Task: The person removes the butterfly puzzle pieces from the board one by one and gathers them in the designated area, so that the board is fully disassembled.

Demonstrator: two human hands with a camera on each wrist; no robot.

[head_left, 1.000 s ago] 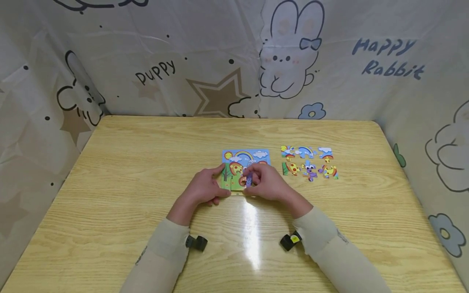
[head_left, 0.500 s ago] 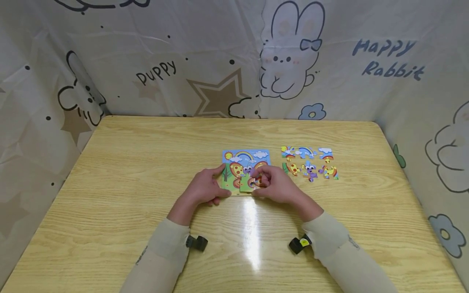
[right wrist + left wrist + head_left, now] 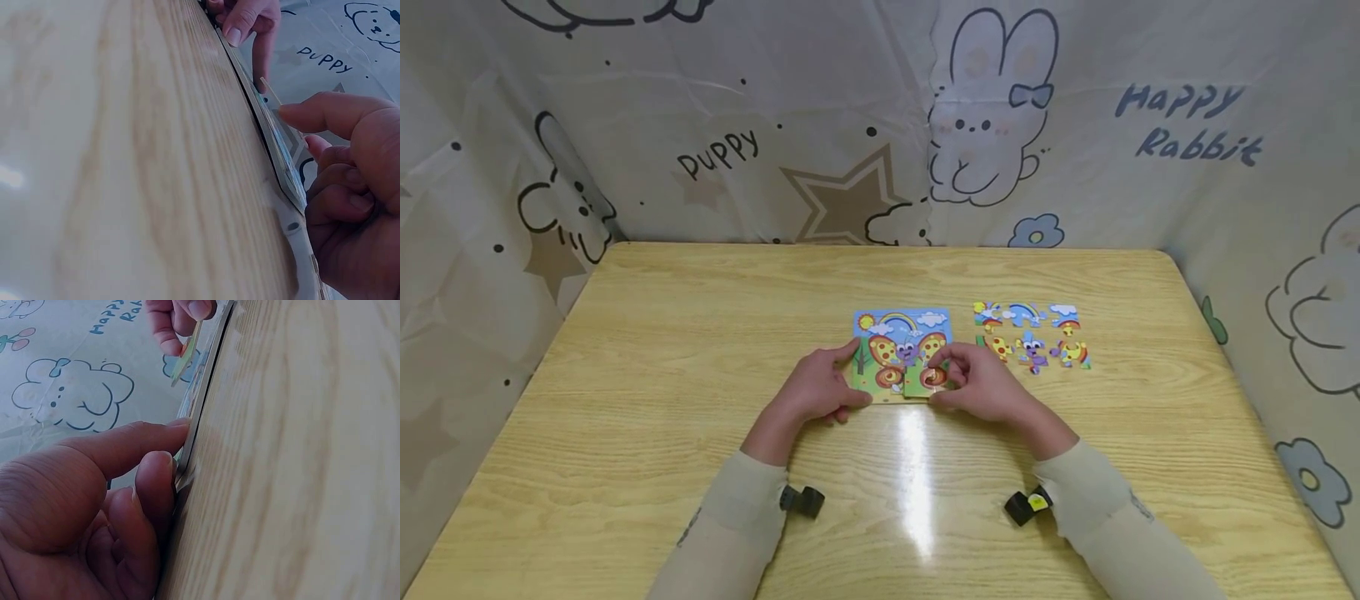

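Observation:
A flat jigsaw board (image 3: 891,401) with a butterfly, sun and rainbow picture lies on the table. My left hand (image 3: 820,385) holds its left side, index fingertip higher up and thumb at the lower corner. In the left wrist view that thumb (image 3: 150,440) presses on the board's edge. Between thumb and forefinger, my right hand (image 3: 985,385) pinches a green puzzle piece (image 3: 916,385) over the board's lower right part. The left wrist view has this piece (image 3: 185,361) tilted and raised off the board. The right fingers cover the board's right edge.
Several loose puzzle pieces (image 3: 1024,315) lie in two rows on the wooden table (image 3: 700,317), right of the board. The right hand is close to the lower row. A printed cloth (image 3: 715,100) hangs behind and beside the table.
My right hand has moved right with the puzzle piece, from the board's lower middle to its lower right, uncovering the butterfly's centre. My left hand stays at the board's left side.

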